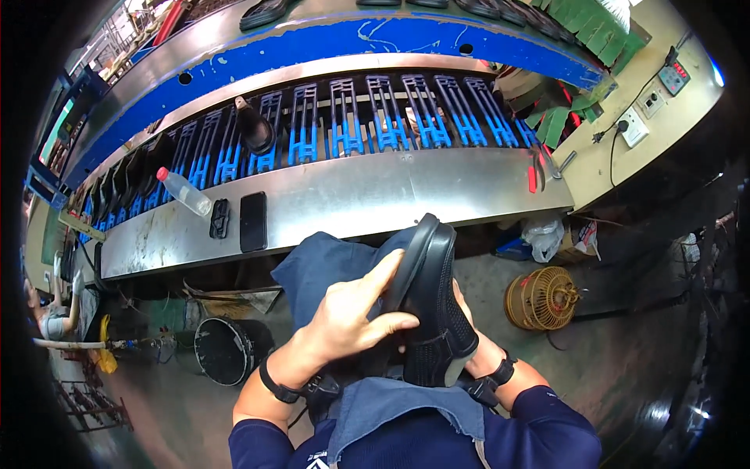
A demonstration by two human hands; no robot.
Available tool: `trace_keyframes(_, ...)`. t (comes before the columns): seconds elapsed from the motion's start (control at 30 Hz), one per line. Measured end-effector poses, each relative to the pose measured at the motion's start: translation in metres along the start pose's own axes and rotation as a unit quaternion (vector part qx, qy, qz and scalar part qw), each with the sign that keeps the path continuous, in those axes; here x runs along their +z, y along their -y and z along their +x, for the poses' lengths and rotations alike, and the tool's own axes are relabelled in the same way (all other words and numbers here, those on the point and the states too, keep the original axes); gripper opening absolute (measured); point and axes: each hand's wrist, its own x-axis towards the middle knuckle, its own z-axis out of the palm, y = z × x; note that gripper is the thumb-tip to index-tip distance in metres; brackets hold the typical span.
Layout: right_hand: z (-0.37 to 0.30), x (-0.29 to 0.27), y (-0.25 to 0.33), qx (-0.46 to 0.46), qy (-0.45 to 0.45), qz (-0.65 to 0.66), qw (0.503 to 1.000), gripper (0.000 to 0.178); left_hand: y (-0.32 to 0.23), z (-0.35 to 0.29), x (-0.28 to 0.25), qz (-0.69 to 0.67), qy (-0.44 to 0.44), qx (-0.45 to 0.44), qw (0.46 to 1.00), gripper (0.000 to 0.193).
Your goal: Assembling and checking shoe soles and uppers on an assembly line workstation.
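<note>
Over my lap I hold a black shoe (439, 313) with a perforated upper, its toe pointing up toward the bench and its heel toward my body. My left hand (351, 316) grips it along the thick sole, the thumb lying across the lower part and the fingers pressed along the edge. On the other side, my right hand (478, 348) is wrapped around the shoe near the heel. Part of its fingers is hidden behind the upper. A blue-grey apron (320, 270) covers my lap beneath the shoe.
Ahead runs a metal bench (328, 199) with a phone (253, 222), a plastic bottle (184, 191) and red-handled pliers (537, 173). Behind it, blue racks (345, 125) carry another dark shoe (255, 129). A bucket (223, 352) and wicker basket (541, 298) stand on the floor. Another person (58, 309) is far left.
</note>
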Motion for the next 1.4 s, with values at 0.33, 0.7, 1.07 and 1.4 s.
trace_keyframes(0.33,0.001,0.001,0.003,0.007,-0.075,-0.008,0.997,0.079,-0.026,0.01,-0.01,-0.033,0.021,-0.073,0.997,0.074)
trace_keyframes(0.7,0.0,0.012,-0.004,-0.022,-0.035,-0.135,0.99,0.078,-0.031,0.037,-0.037,0.081,0.053,-0.055,0.994,0.053)
trace_keyframes(1.07,0.003,0.02,-0.006,-0.074,-0.09,-0.22,0.969,0.075,-0.058,0.045,-0.026,0.215,0.041,-0.018,0.976,0.045)
trace_keyframes(1.4,0.013,0.028,-0.005,-0.094,-0.129,-0.149,0.976,0.062,-0.014,0.005,0.011,-0.014,-0.001,-0.06,0.998,0.088)
